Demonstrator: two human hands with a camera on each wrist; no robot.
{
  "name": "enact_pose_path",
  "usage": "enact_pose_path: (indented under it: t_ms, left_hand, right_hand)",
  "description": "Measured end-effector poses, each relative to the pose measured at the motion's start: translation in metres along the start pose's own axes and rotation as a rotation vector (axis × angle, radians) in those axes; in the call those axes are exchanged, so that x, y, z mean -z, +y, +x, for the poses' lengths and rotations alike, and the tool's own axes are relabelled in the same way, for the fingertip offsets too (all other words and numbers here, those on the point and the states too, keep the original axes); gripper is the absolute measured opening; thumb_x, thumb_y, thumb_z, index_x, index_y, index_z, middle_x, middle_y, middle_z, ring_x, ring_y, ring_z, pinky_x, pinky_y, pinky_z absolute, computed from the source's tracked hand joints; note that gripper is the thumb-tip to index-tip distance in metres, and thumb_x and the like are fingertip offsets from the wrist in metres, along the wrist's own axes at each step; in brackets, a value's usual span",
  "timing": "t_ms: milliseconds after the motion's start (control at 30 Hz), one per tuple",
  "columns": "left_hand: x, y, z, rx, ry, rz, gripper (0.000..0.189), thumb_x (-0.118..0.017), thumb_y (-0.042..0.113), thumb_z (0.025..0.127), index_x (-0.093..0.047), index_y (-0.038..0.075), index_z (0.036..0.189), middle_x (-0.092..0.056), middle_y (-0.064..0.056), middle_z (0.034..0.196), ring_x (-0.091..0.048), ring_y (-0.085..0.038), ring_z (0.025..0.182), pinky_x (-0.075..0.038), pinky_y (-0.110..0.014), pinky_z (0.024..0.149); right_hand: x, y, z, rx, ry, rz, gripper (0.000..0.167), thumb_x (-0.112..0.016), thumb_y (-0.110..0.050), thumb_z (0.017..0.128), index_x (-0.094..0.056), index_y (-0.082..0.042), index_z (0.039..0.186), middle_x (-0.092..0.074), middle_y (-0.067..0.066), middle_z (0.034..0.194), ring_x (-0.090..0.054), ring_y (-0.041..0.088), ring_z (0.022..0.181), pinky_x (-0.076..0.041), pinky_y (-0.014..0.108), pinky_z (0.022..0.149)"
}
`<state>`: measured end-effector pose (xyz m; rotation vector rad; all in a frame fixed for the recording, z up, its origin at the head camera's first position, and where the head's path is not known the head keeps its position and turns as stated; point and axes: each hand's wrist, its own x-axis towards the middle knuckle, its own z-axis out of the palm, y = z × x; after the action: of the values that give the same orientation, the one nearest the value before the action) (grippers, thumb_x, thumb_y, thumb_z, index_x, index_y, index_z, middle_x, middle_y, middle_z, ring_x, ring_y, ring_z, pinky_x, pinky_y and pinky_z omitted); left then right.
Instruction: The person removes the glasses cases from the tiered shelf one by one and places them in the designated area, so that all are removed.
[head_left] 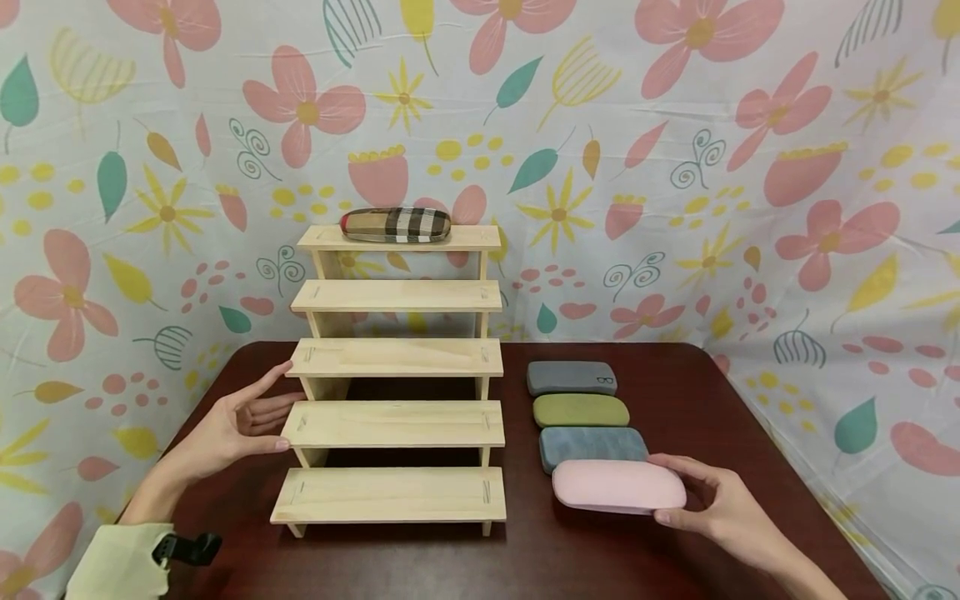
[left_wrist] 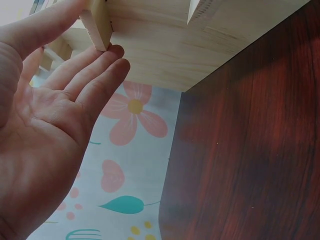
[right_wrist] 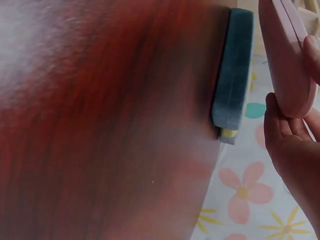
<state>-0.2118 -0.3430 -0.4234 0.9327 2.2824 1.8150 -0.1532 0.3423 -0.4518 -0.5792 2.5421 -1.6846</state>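
Observation:
At the right, my right hand (head_left: pixel 712 500) pinches one end of a pink glasses case (head_left: pixel 618 485), thumb at the near side and fingers at the far side. In the right wrist view the pink case (right_wrist: pixel 287 60) is raised off the table. My left hand (head_left: pixel 232 425) is at the left side of a stepped wooden display stand (head_left: pixel 390 496). Its index fingertip touches the third board's end, and its thumb is at the board below. Seen from the left wrist, fairly straight fingers (left_wrist: pixel 102 82) reach a board's end. A plaid glasses case (head_left: pixel 396 225) lies on the top board.
On the dark table (head_left: pixel 525 567), right of the stand, a grey case (head_left: pixel 572 377), a green case (head_left: pixel 581 410) and a blue case (head_left: pixel 592 448) lie in a column. Behind hangs a flowered cloth (head_left: pixel 570 125). The stand's lower boards are bare.

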Motion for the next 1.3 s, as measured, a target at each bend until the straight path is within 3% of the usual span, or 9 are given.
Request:
enact_pose_path:
  t_ms: [633, 967, 1300]
  left_hand:
    - [-0.001, 0.001, -0.001, 0.001, -0.001, 0.006, 0.103, -0.072, -0.018, 0.09, -0.014, 0.01, 0.171, -0.051, -0.026, 0.153, -0.057, -0.015, 0.136, -0.059, -0.036, 0.092]
    - [0.0, 0.003, 0.001, -0.02, 0.003, 0.011, 0.104, -0.071, -0.021, 0.089, -0.014, 0.009, 0.17, -0.051, -0.024, 0.153, -0.056, -0.016, 0.137, -0.059, -0.035, 0.093]
    - [-0.001, 0.002, 0.0, -0.017, 0.004, 0.003, 0.103, -0.071, -0.021, 0.089, -0.014, 0.007, 0.17, -0.052, -0.02, 0.154, -0.057, -0.014, 0.137, -0.059, -0.034, 0.093]
  right_hand:
    - [-0.007, 0.02, 0.0, -0.043, -0.083, 0.021, 0.065, -0.086, -0.002, 0.086, -0.058, 0.01, 0.143, -0.064, 0.021, 0.137, -0.065, 0.006, 0.116, -0.057, 0.024, 0.087]
    - [-0.002, 0.023, 0.003, -0.097, -0.115, -0.008, 0.068, -0.087, -0.009, 0.088, -0.056, 0.008, 0.146, -0.057, 0.03, 0.143, -0.058, -0.001, 0.123, -0.053, 0.021, 0.091]
    - [-0.002, 0.031, 0.004, -0.008, -0.123, -0.134, 0.065, -0.091, -0.012, 0.085, -0.063, 0.0, 0.142, -0.062, 0.024, 0.139, -0.06, 0.0, 0.119, -0.053, 0.02, 0.088]
